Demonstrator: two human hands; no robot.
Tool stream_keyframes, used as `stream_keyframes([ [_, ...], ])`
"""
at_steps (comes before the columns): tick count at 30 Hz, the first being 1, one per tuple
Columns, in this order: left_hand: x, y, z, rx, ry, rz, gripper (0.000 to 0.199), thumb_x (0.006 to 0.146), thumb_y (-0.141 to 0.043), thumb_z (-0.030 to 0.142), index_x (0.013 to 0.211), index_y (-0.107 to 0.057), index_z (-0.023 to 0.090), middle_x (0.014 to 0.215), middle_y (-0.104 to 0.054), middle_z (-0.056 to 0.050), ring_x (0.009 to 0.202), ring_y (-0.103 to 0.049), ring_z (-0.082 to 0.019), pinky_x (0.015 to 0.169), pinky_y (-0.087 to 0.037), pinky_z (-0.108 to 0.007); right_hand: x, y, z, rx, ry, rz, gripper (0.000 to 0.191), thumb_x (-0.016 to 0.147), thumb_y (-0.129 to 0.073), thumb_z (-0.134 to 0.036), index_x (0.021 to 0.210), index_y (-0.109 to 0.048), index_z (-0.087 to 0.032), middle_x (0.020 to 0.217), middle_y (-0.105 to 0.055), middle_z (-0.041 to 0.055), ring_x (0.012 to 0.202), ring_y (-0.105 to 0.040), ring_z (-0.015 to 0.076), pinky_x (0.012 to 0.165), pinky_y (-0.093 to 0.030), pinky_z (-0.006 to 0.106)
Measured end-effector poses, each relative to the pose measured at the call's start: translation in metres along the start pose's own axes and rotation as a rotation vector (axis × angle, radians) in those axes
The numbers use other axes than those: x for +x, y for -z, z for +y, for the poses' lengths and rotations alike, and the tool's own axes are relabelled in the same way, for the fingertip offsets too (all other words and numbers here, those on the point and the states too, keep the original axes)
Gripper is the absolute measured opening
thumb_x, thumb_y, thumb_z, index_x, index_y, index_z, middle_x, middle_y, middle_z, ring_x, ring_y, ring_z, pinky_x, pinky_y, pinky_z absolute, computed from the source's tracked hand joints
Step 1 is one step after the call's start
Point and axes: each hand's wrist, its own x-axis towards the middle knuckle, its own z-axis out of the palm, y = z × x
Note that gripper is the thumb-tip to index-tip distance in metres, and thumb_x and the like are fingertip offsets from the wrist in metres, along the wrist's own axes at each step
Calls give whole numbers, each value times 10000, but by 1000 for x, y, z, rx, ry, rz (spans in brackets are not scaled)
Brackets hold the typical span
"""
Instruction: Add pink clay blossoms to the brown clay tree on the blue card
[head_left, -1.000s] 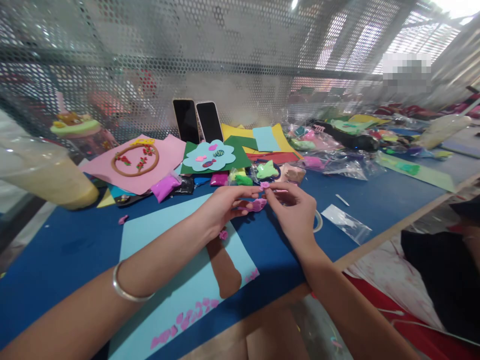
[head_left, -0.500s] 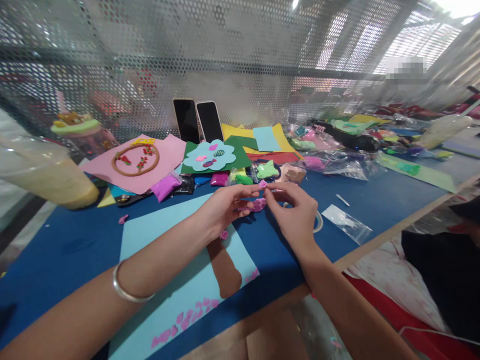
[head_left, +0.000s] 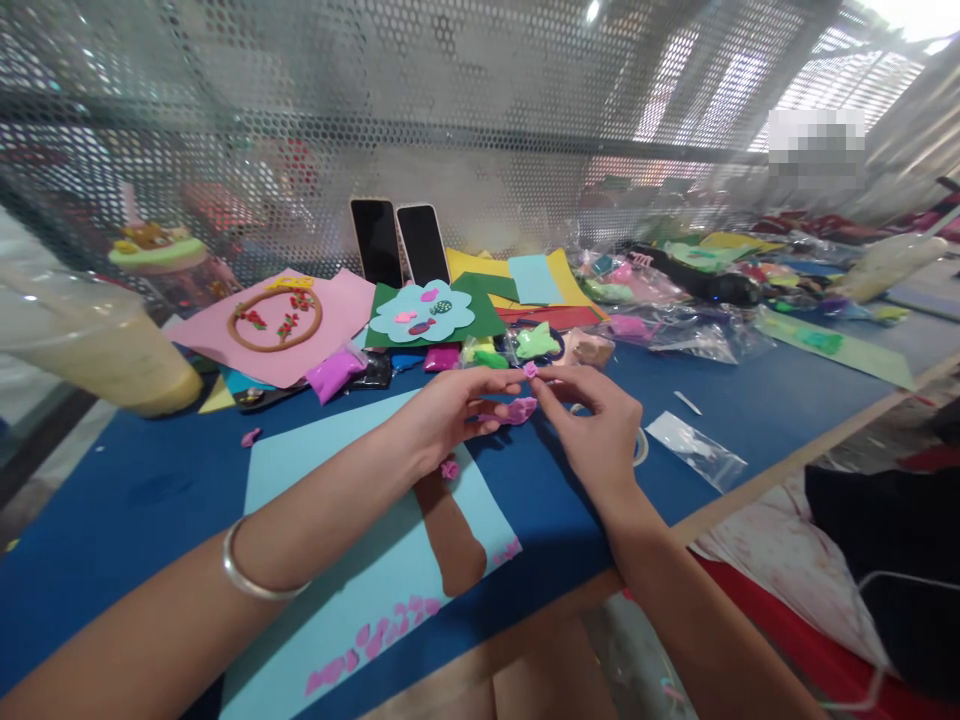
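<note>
A small pink clay flower sits between the fingertips of both hands. My left hand touches it with the index finger, and a larger pink clay lump lies by its lower fingers. My right hand pinches the flower with thumb and index finger. Under my left forearm is a light blue sheet with a brown clay trunk, another pink clay flower at the trunk's top and flat pink pieces along the near edge.
Behind the hands are clay packets, a blue cloud-shaped card and two phones leaning on the mesh. A cup stands left. Right are a tape ring and a plastic bag. Someone's dark clothing shows at right.
The view has shifted slightly, so most things appear a little further right. Both hands keep nearly the same pose around the small flower.
</note>
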Motion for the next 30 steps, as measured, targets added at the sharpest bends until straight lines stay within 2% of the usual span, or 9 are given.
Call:
stream_keyframes([
  [5,0,1,1,27,4,3,187,723,-588,188,853,-720,159,972,-672,-61,633,-561,-89,544,-432,-185,1,1,-1,-35,30,2,105,813,-609,-268,810,-699,-213,776,-703,30,656,-657,171,633,-533,291],
  [12,2,4,1,50,0,-37,198,713,-594,212,851,-731,176,984,-682,-51,683,-595,-105,543,-438,-180,1,0,0,-17,0,3,105,805,-601,-265,801,-689,-209,759,-696,29,650,-659,173,627,-530,290],
  [18,1,4,2,35,-8,-47,193,694,-616,220,838,-735,174,936,-690,-47,681,-600,-110,556,-433,-207,0,-1,4,40,-54,-18,137,792,-610,-263,866,-703,-195,859,-718,49,673,-670,177,633,-534,291],
  [25,-1,2,5,91,-27,-64,201,714,-609,211,862,-744,193,981,-688,-32,617,-551,-75,590,-433,-209,3,-2,8,104,-149,-36,113,766,-630,-280,789,-700,-194,762,-711,38,637,-664,182,605,-532,292],
  [30,1,3,3,128,-49,-74,261,690,-629,222,924,-743,196,961,-687,-44,586,-522,-69,566,-433,-197,4,-4,13,274,-303,-29,131,730,-675,-303,789,-692,-187,731,-702,35,630,-689,202,599,-557,309],
])
